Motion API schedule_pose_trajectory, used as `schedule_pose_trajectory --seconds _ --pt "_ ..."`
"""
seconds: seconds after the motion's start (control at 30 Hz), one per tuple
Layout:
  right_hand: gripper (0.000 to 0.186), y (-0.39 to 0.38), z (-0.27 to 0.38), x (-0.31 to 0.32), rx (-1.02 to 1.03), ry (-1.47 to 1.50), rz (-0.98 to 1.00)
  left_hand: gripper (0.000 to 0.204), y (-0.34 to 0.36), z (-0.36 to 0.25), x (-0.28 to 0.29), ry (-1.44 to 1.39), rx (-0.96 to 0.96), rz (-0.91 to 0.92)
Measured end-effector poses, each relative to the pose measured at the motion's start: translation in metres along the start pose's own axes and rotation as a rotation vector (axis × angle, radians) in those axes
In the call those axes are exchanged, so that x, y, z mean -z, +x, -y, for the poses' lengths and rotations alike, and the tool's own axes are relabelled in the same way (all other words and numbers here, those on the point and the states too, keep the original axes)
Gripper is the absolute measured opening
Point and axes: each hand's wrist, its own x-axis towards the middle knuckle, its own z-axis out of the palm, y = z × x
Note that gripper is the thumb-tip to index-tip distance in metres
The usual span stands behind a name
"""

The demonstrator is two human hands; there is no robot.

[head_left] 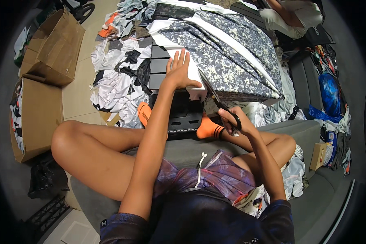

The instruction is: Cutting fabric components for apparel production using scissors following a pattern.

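Hand and tool positions about the camouflage-print fabric (227, 61). The black-handled scissors (216, 97) lie at the fabric's near left corner, their long axis slanting from the wearer's side of it, away and leftward, to its white border (194, 74). The right hand (236, 122), just off the fabric's near edge, is closed around the handles; whether the blades are parted cannot be told. The left hand (179, 76), fingers spread and thumb apart, rests flat at the fabric's left edge, nearer the blade ends.
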Motion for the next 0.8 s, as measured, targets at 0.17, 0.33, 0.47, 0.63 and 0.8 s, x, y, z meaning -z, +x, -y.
schedule_pose_trajectory --seconds 0.17,0.33,0.47,0.63,0.8 --pt "0.061 0.015 0.003 -0.001 0.034 -0.005 0.008 0.148 -0.001 -0.002 0.002 -0.044 0.019 0.01" --pt "0.061 0.023 -0.001 -0.006 0.024 -0.052 -0.028 0.148 -0.001 -0.002 0.001 -0.03 0.025 0.018" --pt "0.061 0.027 -0.005 -0.007 0.019 -0.043 -0.025 0.148 0.0 -0.001 0.0 -0.028 0.017 -0.002" --pt "0.061 0.03 -0.005 -0.005 0.02 -0.075 -0.034 0.147 -0.001 -0.001 0.001 0.003 0.004 0.001" --pt "0.061 0.029 -0.003 -0.005 0.018 -0.08 -0.055 0.147 -0.001 -0.003 0.002 -0.033 0.018 0.003"
